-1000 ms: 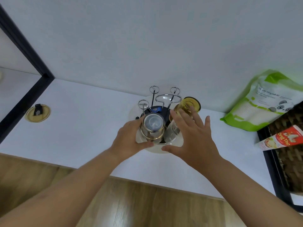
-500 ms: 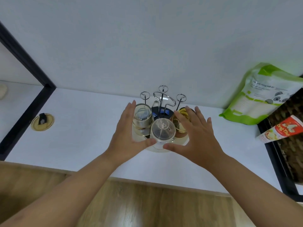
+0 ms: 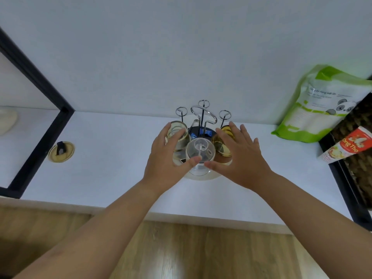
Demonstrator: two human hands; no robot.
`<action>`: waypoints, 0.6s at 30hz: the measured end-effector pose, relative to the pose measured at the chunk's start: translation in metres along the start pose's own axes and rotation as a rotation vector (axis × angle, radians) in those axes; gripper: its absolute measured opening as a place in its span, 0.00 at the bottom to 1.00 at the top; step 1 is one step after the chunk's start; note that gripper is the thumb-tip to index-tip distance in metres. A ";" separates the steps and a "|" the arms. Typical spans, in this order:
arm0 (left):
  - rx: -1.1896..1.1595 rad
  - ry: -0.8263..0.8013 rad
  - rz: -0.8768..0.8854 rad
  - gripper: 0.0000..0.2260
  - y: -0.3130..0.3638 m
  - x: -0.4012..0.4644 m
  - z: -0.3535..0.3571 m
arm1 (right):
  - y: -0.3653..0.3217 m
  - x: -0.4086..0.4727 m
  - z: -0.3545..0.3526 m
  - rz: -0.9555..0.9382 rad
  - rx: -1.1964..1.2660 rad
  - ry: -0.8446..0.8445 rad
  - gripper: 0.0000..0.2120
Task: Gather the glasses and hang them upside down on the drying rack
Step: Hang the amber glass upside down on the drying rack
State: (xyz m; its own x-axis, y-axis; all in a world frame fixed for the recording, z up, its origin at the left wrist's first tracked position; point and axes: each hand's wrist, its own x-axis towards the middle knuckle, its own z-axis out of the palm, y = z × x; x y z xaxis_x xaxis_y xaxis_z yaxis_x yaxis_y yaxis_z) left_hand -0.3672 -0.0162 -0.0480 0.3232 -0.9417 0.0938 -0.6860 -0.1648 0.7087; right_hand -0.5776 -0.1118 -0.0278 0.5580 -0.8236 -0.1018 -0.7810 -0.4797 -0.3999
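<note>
Three glasses (image 3: 199, 151), one drying rack (image 3: 203, 115), two hands (image 3: 167, 160).

At frame centre, a clear glass (image 3: 200, 151) sits beside an amber glass (image 3: 222, 142); at right, a green-and-white pouch (image 3: 322, 103) bears a black-and-white panda; the counter (image 3: 112, 158) is white.

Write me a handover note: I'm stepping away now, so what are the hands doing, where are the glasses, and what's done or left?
Left hand: open, cupped against the rack's left side.
Right hand: open, cupped against its right side.
Drying rack stands on the white counter.
Done: three glasses hang upside down: gold-rimmed glass left, clear glass front, amber glass right.
Left: three rear pegs are bare; no loose glasses in view.
</note>
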 end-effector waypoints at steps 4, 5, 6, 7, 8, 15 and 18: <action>0.026 0.032 -0.019 0.38 0.003 -0.004 0.004 | 0.002 0.001 -0.004 -0.012 -0.020 -0.036 0.53; 0.028 0.034 -0.022 0.38 0.004 -0.005 0.005 | 0.003 0.002 -0.005 -0.018 -0.032 -0.042 0.53; 0.030 0.035 -0.023 0.38 0.005 -0.006 0.005 | 0.005 0.003 -0.006 -0.025 -0.044 -0.048 0.53; 0.037 0.035 -0.024 0.39 0.006 -0.008 0.005 | 0.007 0.004 -0.006 -0.034 -0.060 -0.056 0.53; 0.042 0.035 -0.020 0.39 0.007 -0.009 0.006 | 0.008 0.005 -0.008 -0.045 -0.073 -0.064 0.53; 0.123 0.022 -0.002 0.40 0.008 -0.014 0.006 | 0.015 0.010 -0.020 -0.092 -0.134 -0.100 0.57; 0.147 0.007 0.008 0.39 0.006 -0.014 0.004 | 0.015 0.011 -0.024 -0.110 -0.149 -0.102 0.57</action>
State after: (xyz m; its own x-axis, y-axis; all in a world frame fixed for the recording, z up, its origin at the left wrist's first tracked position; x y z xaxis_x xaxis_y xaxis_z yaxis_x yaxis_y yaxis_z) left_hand -0.3785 -0.0056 -0.0483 0.3211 -0.9413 0.1045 -0.7769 -0.1987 0.5975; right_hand -0.5899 -0.1347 -0.0134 0.6616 -0.7327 -0.1594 -0.7425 -0.6107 -0.2751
